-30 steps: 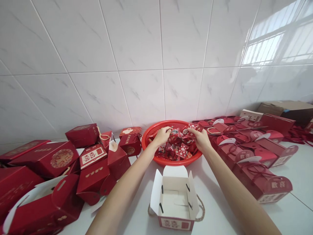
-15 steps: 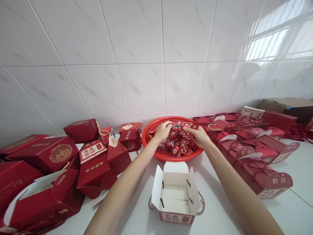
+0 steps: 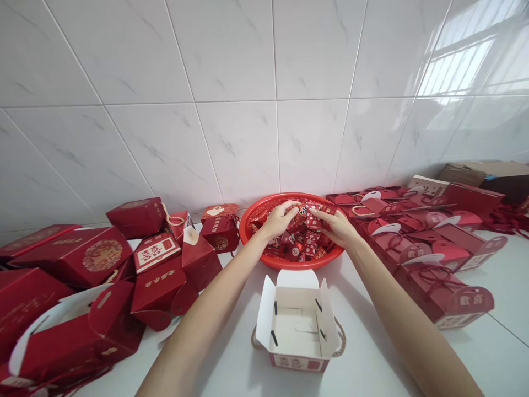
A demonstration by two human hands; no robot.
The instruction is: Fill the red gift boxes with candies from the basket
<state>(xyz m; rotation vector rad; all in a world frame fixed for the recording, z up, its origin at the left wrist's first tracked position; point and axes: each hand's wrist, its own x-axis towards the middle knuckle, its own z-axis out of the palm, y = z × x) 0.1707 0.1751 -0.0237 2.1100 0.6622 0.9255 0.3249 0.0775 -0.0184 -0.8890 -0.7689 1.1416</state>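
A red plastic basket (image 3: 248, 242) by the wall holds a heap of red-wrapped candies (image 3: 295, 248). Over its left part is my left hand (image 3: 282, 219), its fingers closed on a red wrapped candy (image 3: 303, 212) with dark and white lettering. Opposite it, my right hand (image 3: 338, 227) pinches a red candy packet with white dots (image 3: 314, 216). The fingertips partly cover both packets. In front of the basket, between my forearms, stands an open gift box (image 3: 297, 322), white inside with nothing in it and rope handles at its sides.
Red gift boxes (image 3: 159, 292) crowd the left side, some piled on others. Rows of red boxes with cord handles (image 3: 446, 300) fill the right. A cardboard box (image 3: 487, 171) sits at the far right, and a tiled wall (image 3: 239, 149) rises behind the basket.
My left hand has shifted slightly right and its fingers reach further over the candy. My right hand stays at the dotted packet. The open box has not moved.
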